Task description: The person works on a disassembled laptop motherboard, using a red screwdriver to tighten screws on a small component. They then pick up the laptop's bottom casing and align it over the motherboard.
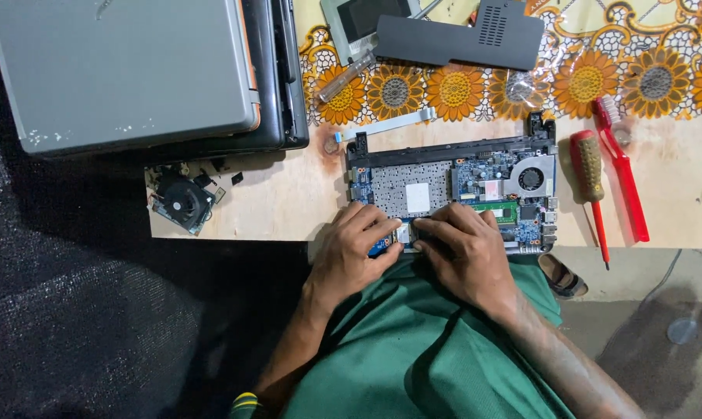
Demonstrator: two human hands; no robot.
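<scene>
An opened small laptop base (444,147) lies on a plywood board (289,202), its blue circuit board, perforated metal shield (401,186), green memory strip (500,211) and round fan (531,178) exposed. My left hand (356,252) and my right hand (463,248) both rest on the near edge of the base. Their fingertips meet over a small silvery part (404,232) at the front of the circuit board. What the fingers pinch there is hidden.
A red-handled screwdriver (589,174) and a red toothbrush (621,167) lie right of the base. A loose fan (182,200) sits at the board's left edge. Closed grey laptops (126,70) are stacked far left; a black cover panel (459,35) and flat ribbon cable (386,124) lie behind.
</scene>
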